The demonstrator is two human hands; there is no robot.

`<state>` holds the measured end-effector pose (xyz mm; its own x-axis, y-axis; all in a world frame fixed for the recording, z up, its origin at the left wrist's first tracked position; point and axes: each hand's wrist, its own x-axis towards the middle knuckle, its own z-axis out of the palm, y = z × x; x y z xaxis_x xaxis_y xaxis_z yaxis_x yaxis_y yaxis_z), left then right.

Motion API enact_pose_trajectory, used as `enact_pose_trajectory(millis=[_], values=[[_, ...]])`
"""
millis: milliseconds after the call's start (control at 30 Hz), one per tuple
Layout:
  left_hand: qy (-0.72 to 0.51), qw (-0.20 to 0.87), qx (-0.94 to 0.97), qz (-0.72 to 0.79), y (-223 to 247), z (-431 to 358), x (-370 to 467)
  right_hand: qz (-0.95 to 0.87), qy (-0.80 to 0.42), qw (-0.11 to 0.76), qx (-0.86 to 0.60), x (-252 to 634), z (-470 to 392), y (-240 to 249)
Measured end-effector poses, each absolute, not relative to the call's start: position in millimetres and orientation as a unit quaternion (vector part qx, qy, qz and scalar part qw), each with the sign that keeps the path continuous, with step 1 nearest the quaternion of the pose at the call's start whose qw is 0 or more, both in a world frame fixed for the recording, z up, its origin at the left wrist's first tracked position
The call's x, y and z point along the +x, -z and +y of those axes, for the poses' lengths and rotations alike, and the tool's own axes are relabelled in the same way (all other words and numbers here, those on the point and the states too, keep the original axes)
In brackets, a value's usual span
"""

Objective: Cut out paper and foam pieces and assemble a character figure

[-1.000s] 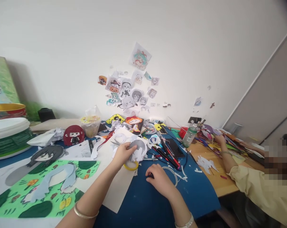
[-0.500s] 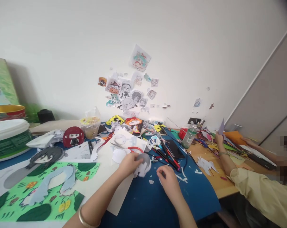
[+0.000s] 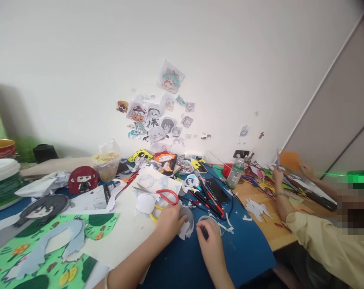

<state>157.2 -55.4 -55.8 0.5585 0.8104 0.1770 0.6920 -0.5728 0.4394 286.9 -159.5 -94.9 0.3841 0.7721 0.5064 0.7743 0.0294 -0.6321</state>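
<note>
Blue tabletop (image 3: 242, 245) meets a pale, picture-dotted wall (image 3: 79, 52).

Soft brightness, wide-angle edge distortion.

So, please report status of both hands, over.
Left grip on grey paper cutout. Right grip curled, contents unclear. Scissors close beside left grip.

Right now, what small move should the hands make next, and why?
Probably bring the right hand to the free edge of the grey paper cutout, to steady it. Only the left hand appears to hold the cutout, and the right is close beside, apart from it. Whether the right fingertips pinch anything is unclear.
</note>
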Motion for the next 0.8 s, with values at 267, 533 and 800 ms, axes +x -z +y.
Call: enact_pose_trajectory(millis=[267,533,800], values=[[-0.175,0.097,0.877,0.437,56,-61,159,-0.534,0.027,0.453,-0.713,296,-169,95],[-0.192,0.038,0.881,0.431,63,-69,166,-0.568,0.03,0.459,-0.682,281,-160,84],[-0.131,0.02,0.852,0.506,24,-44,99,-0.633,0.052,0.46,-0.621,241,-126,51]])
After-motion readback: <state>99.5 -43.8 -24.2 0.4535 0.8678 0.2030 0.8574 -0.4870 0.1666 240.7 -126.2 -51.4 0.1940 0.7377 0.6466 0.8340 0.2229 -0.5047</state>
